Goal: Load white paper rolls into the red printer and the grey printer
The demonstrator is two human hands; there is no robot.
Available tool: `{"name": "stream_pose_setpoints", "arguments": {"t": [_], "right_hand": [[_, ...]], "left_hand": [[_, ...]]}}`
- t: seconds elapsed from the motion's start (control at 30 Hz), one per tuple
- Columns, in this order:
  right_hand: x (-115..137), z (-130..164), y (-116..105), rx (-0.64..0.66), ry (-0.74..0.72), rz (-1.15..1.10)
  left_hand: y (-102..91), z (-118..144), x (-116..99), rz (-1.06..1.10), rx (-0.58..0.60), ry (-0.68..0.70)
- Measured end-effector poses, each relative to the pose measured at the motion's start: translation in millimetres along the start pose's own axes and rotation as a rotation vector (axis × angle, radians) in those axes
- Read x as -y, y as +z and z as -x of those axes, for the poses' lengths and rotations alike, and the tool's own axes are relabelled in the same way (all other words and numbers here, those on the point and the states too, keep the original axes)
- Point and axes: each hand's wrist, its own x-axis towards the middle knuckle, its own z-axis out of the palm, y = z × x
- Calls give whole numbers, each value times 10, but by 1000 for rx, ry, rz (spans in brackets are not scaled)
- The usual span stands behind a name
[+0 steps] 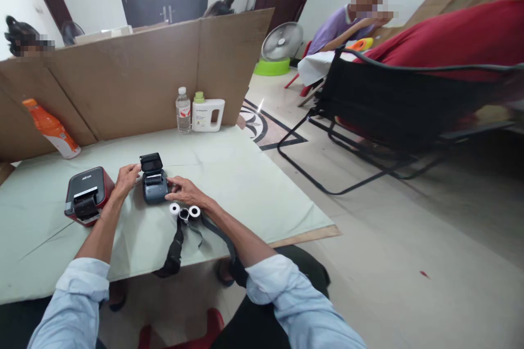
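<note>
Hands frame a small dark-blue portable printer with its black lid raised [154, 180], near the middle of the pale green counter [245, 185]. Left hand [125, 179] touches the lid's edge at nine o'clock, fingers loosely curled; right hand [184, 191] rests fingertips on the body at three o'clock, gripping nothing. White paper rolls [184, 211] lie at five o'clock. A red-and-black printer [87, 195] sits at nine; its lettering is unreadable. Label text on the clear bottle [183, 110] and white jug [207, 114] is illegible.

Bright, even daylight; warped edges
</note>
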Motion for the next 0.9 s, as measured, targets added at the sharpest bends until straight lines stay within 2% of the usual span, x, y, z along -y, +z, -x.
{"name": "stream_pose_setpoints", "arguments": {"t": [0.1,0.27,0.37,0.6,0.8,0.9], "right_hand": [[11,-5,-8,7,5,-2],[8,-14,-11,14,-6,-9],[-9,-25,-1,10,0,-11],[22,-18,2,10,6,-28],[97,3,-23,8,17,-66],[133,6,-38,5,22,-91]], "left_hand": [[-56,111,-1,-49,52,55],[-175,303,13,-282,124,362],[-193,324,-12,-403,209,463],[-91,225,-141,-636,198,517],[-28,107,-261,-820,325,556],[-14,70,-270,-852,337,562]]}}
